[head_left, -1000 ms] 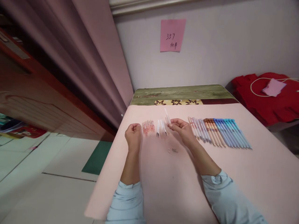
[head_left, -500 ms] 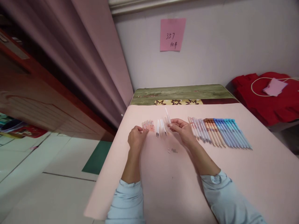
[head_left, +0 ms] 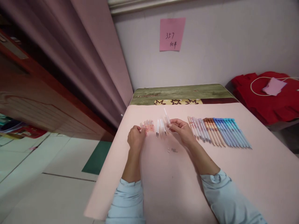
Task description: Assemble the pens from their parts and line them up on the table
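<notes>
My right hand pinches a slim white pen refill with a clear sleeve-like part around its lower end, tilted up above the table. My left hand is closed at the left end of a row of clear, pink-patterned pen barrels. A pink-patterned barrel shows at its fingertips, partly hidden by them. Between the hands lie several white refills with dark tips. To the right of my right hand, finished-looking pens form a row from pale pink and lilac through tan to blue and turquoise.
Small loose bits lie on the pink table cover. Behind it shows a green patterned board against the wall. A red cloth is at the right, a curtain and wooden cabinet at the left.
My left hand has shifted slightly left and down, and a pink barrel now shows below its fingertips. The refill in my right hand leans a little more to the left.
</notes>
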Action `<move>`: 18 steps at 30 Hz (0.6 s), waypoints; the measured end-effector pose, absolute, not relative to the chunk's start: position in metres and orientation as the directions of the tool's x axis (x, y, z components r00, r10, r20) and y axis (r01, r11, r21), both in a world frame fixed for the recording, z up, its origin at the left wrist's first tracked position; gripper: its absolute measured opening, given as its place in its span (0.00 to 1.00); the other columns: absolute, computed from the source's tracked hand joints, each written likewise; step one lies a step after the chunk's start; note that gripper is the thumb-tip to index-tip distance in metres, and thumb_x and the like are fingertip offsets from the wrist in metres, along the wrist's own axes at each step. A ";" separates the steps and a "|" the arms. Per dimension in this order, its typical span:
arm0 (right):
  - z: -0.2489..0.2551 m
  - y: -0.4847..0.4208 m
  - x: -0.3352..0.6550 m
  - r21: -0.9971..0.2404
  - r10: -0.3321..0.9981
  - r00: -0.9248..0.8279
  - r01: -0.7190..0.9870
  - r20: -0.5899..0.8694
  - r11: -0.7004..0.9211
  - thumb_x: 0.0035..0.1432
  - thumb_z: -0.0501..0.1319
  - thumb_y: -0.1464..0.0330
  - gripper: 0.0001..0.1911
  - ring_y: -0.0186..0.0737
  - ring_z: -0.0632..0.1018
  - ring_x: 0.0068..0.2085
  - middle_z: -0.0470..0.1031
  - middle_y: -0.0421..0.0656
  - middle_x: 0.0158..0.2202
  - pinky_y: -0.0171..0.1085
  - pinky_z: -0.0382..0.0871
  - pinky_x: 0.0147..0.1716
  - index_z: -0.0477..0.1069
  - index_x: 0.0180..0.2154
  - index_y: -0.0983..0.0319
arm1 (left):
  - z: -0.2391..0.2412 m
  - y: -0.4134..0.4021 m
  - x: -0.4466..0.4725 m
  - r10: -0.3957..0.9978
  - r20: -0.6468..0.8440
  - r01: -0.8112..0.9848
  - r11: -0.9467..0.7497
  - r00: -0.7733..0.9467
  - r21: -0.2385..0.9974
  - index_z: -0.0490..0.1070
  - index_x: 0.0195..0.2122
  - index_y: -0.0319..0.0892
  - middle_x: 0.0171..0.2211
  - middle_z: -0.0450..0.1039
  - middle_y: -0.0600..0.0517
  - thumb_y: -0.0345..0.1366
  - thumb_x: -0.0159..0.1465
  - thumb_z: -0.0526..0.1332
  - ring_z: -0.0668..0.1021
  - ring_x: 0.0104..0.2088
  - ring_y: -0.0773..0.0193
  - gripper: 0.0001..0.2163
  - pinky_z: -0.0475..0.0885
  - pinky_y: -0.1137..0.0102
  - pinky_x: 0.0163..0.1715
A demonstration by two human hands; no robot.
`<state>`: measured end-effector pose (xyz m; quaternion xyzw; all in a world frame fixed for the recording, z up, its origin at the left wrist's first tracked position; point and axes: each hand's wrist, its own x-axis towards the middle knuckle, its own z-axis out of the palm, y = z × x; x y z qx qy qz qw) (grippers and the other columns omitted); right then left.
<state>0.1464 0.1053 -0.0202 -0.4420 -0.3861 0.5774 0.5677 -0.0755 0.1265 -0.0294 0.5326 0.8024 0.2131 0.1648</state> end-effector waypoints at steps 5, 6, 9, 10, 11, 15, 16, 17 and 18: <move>-0.021 0.106 0.147 -0.953 0.996 0.034 -0.298 -0.077 -0.063 0.39 0.73 0.58 0.19 0.35 0.73 0.28 0.77 0.40 0.27 0.35 0.66 0.30 0.73 0.32 0.60 | -0.028 0.126 -0.075 0.934 -0.010 0.800 0.312 -0.358 0.512 0.69 0.32 0.46 0.39 0.76 0.43 0.40 0.61 0.57 0.76 0.42 0.48 0.05 0.67 0.61 0.37; -0.022 0.106 0.146 -0.952 0.996 0.035 -0.299 -0.079 -0.065 0.39 0.73 0.58 0.19 0.35 0.73 0.28 0.77 0.40 0.27 0.35 0.66 0.30 0.73 0.32 0.60 | -0.028 0.125 -0.074 0.936 -0.007 0.807 0.306 -0.351 0.504 0.69 0.33 0.46 0.40 0.75 0.42 0.39 0.60 0.58 0.76 0.42 0.48 0.05 0.67 0.60 0.38; -0.022 0.106 0.146 -0.948 0.996 0.038 -0.310 -0.081 -0.065 0.39 0.73 0.58 0.19 0.34 0.73 0.28 0.77 0.40 0.27 0.35 0.66 0.30 0.73 0.31 0.60 | -0.026 0.124 -0.073 0.939 -0.012 0.827 0.308 -0.343 0.471 0.69 0.35 0.45 0.42 0.75 0.41 0.37 0.60 0.58 0.76 0.42 0.47 0.04 0.67 0.59 0.38; -0.022 0.106 0.146 -0.946 0.996 0.037 -0.317 -0.082 -0.066 0.39 0.73 0.58 0.19 0.34 0.73 0.28 0.77 0.40 0.27 0.35 0.66 0.30 0.73 0.31 0.60 | -0.025 0.123 -0.072 0.939 -0.010 0.833 0.309 -0.343 0.459 0.69 0.36 0.45 0.43 0.74 0.41 0.37 0.60 0.58 0.76 0.42 0.47 0.05 0.67 0.59 0.38; -0.022 0.106 0.146 -0.943 0.996 0.035 -0.326 -0.084 -0.068 0.39 0.73 0.58 0.18 0.34 0.73 0.28 0.77 0.40 0.27 0.34 0.66 0.30 0.73 0.31 0.60 | -0.024 0.123 -0.072 0.939 -0.006 0.840 0.311 -0.344 0.446 0.69 0.36 0.44 0.44 0.74 0.40 0.36 0.59 0.58 0.76 0.42 0.46 0.05 0.67 0.59 0.38; -0.022 0.106 0.146 -0.930 0.995 0.022 -0.358 -0.095 -0.080 0.39 0.74 0.61 0.17 0.32 0.72 0.27 0.77 0.39 0.26 0.33 0.64 0.30 0.74 0.31 0.60 | -0.020 0.121 -0.071 0.933 0.003 0.861 0.330 -0.359 0.387 0.70 0.36 0.42 0.42 0.74 0.37 0.33 0.57 0.58 0.77 0.42 0.44 0.06 0.68 0.57 0.39; -0.023 0.106 0.146 -0.928 0.995 0.017 -0.362 -0.096 -0.084 0.39 0.74 0.61 0.17 0.32 0.72 0.27 0.77 0.39 0.26 0.33 0.64 0.30 0.74 0.31 0.61 | -0.020 0.121 -0.072 0.931 0.004 0.863 0.336 -0.364 0.378 0.70 0.35 0.41 0.41 0.75 0.37 0.33 0.57 0.58 0.77 0.42 0.44 0.06 0.67 0.56 0.39; -0.023 0.106 0.146 -0.928 0.995 0.011 -0.363 -0.099 -0.088 0.39 0.73 0.61 0.16 0.32 0.72 0.27 0.77 0.39 0.26 0.33 0.64 0.30 0.74 0.31 0.61 | -0.020 0.121 -0.073 0.928 0.007 0.860 0.343 -0.373 0.377 0.70 0.34 0.41 0.40 0.75 0.36 0.33 0.57 0.59 0.77 0.41 0.43 0.05 0.67 0.56 0.39; -0.024 0.106 0.146 -0.927 0.995 0.002 -0.362 -0.102 -0.095 0.39 0.73 0.62 0.17 0.32 0.73 0.27 0.77 0.40 0.26 0.33 0.64 0.30 0.75 0.31 0.61 | -0.020 0.122 -0.075 0.922 0.011 0.850 0.354 -0.388 0.390 0.70 0.32 0.41 0.39 0.75 0.37 0.33 0.56 0.59 0.77 0.41 0.43 0.04 0.67 0.56 0.38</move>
